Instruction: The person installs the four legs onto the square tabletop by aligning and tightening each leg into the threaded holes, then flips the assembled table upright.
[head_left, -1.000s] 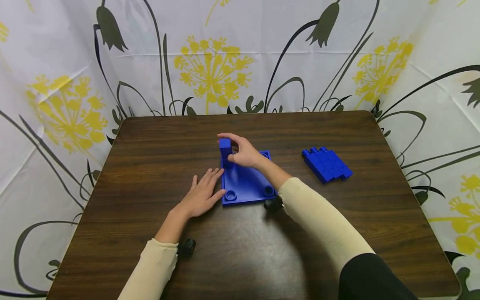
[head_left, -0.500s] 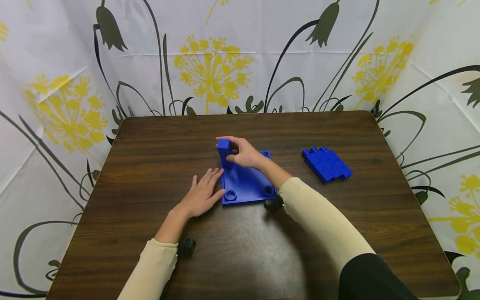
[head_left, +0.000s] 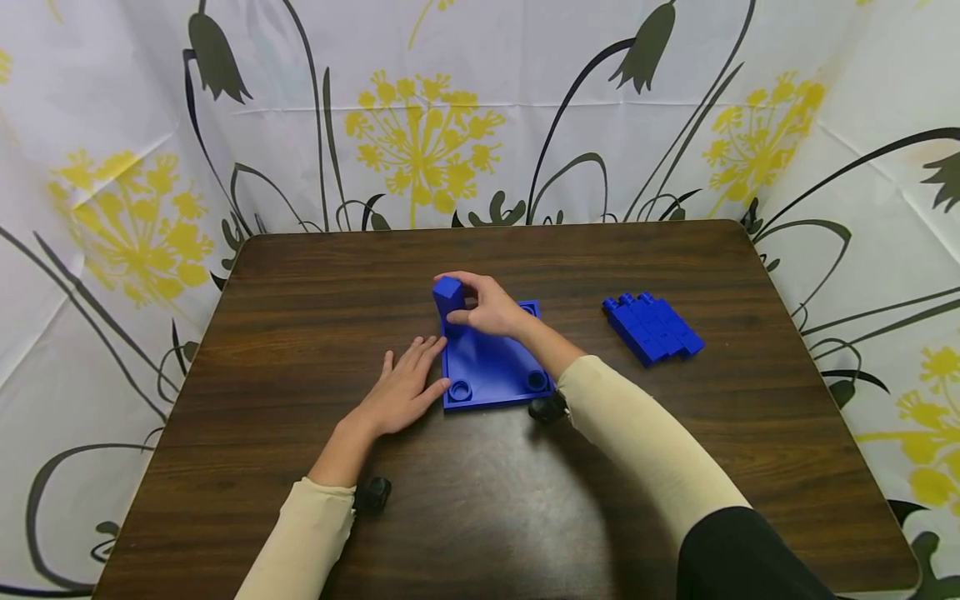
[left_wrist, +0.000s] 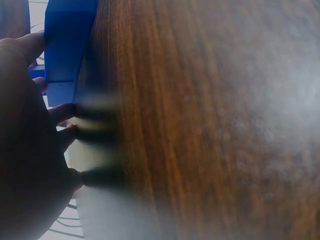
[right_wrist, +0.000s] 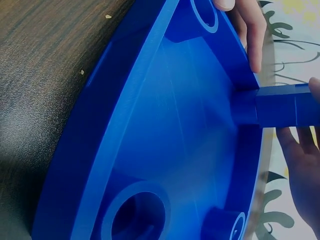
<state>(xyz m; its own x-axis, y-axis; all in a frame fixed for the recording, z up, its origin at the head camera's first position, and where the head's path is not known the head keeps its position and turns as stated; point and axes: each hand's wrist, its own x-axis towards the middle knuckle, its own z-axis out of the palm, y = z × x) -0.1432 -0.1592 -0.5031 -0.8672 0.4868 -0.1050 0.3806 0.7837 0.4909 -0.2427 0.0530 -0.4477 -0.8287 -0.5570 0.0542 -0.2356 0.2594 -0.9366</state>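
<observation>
A shallow blue square base [head_left: 495, 362] with raised edges and round corner sockets lies on the table. My right hand [head_left: 491, 307] grips a blue square post [head_left: 448, 293] between thumb and fingers. The post stands upright at the base's far-left corner, and its lower end meets that corner in the right wrist view, where the post [right_wrist: 282, 106] runs sideways. My left hand [head_left: 401, 393] lies with fingers spread against the base's left edge, thumb near the front-left socket [head_left: 460, 390]. In the left wrist view, its fingertips touch the blue side wall [left_wrist: 70, 40].
Several blue posts with round pegs [head_left: 652, 330] lie side by side to the right of the base. Brown wood-grain table [head_left: 315, 283] extends around everything. A flowered white curtain [head_left: 547, 83] hangs behind the table and at both sides.
My right hand has turned the post about its upright axis, so a corner now faces forward; the post leaned slightly left and straightened. My left hand and the base have stayed put.
</observation>
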